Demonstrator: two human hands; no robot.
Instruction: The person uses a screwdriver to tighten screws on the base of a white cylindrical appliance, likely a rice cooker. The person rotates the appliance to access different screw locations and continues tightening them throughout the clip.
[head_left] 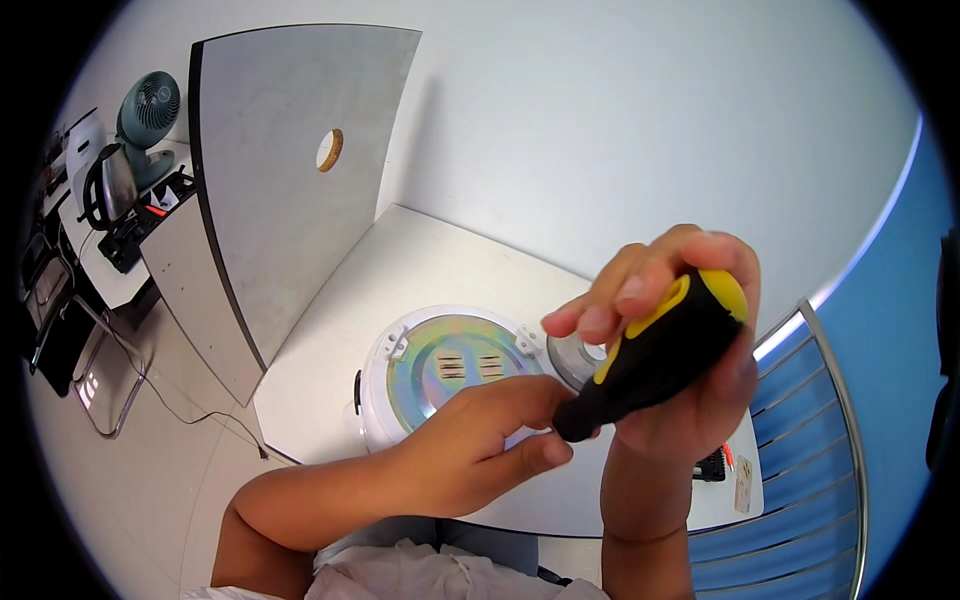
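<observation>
Screwdriver (660, 350) gripped in right hand (690, 340), left hand (480, 440) seemingly pinching its tip

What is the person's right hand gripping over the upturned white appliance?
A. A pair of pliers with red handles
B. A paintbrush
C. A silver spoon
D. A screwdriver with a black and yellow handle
D: the right hand is wrapped around the black and yellow handle of a screwdriver, held over the round white appliance with the metal base plate, while the left hand steadies things near the handle's lower end.
</observation>
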